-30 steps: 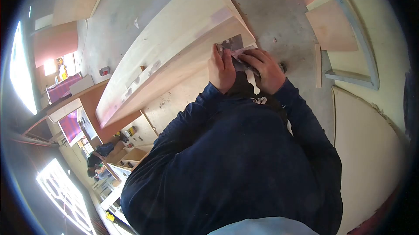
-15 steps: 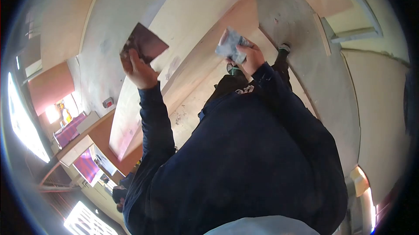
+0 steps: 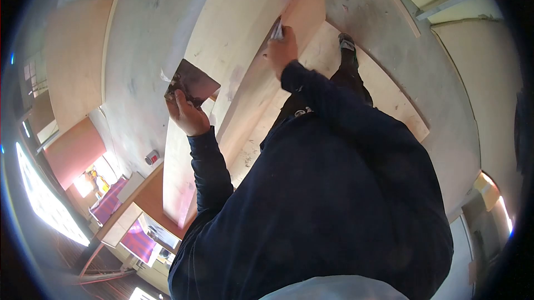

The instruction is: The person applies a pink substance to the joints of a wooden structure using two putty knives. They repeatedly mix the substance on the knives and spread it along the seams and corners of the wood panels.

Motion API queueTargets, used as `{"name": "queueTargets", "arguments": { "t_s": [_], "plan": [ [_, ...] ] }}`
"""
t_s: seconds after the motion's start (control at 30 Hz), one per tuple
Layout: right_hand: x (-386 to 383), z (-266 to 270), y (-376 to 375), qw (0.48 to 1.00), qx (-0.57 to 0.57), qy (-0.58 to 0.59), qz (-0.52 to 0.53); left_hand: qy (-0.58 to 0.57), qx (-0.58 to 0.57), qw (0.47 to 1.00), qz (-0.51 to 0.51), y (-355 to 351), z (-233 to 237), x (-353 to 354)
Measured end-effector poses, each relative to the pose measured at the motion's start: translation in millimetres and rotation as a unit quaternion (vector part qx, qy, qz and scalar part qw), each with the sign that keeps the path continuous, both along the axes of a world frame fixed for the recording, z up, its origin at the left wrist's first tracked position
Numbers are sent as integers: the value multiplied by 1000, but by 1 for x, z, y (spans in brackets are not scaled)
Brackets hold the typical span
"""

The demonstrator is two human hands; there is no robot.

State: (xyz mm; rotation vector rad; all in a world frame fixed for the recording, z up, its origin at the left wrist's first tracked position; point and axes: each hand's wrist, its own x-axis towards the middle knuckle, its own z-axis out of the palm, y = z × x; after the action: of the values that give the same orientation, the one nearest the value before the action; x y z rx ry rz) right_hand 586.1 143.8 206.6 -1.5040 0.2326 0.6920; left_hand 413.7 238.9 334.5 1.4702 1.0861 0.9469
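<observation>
My left hand (image 3: pixel 188 115) grips the lower left part of a dark, flat square piece (image 3: pixel 199 83), with the thumb on its face. Up near the upper edge of the long pale board (image 3: pixel 239 21), my right hand (image 3: pixel 282 52) is closed on a thin grey-white piece (image 3: pixel 277 30), seen nearly edge-on. The board stretches diagonally from the top of the view to the lower left, and its side face (image 3: pixel 308 8) is pinkish-tan. Whether the thin piece touches the board cannot be made out.
My shoe (image 3: pixel 346 42) rests near a light panel (image 3: pixel 389 83) on the right. A small red and grey object (image 3: pixel 151 157) lies on the grey floor (image 3: pixel 139 49). Another tan board (image 3: pixel 78 55) is at the left, and a wooden frame (image 3: pixel 130 211) at the lower left.
My right hand has moved left and up towards the board, and its grey-white piece has turned edge-on. My left hand and the dark piece are slightly lower and further right.
</observation>
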Motion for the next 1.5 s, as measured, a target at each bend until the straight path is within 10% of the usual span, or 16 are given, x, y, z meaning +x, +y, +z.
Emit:
{"name": "queueTargets", "arguments": {
  "t_s": [0.1,0.27,0.6,0.67,0.77,0.9,1.07,1.17,1.33,1.5],
  "plan": [
    [-21,-17,3,957,-159,-242,9,58,18,998,-18,7,-1,-2],
    [-18,-45,-65,956,253,10,147,-49,-76,996,-2,15,-13,2],
    [-34,-24,-24,966,218,131,39,4,-35,999,-35,19,-15,11],
    [-49,1,1,995,-57,-76,32,57,-5,997,-57,19,-18,6],
    [-69,-3,-18,968,-1,-218,120,63,-17,996,-53,14,-21,3],
    [-56,12,-62,972,138,102,159,49,-23,996,-73,15,-25,2],
    [-16,-46,-58,991,126,-17,53,48,-10,997,-61,8,-16,10],
    [23,-22,-43,990,83,113,21,26,-5,997,-70,10,-23,0],
    [12,-28,7,949,-190,-251,5,37,-60,997,-43,2,-15,4],
    [12,-30,-35,991,50,-52,114,-27,-88,993,-72,5,-24,4]
  ]
}}
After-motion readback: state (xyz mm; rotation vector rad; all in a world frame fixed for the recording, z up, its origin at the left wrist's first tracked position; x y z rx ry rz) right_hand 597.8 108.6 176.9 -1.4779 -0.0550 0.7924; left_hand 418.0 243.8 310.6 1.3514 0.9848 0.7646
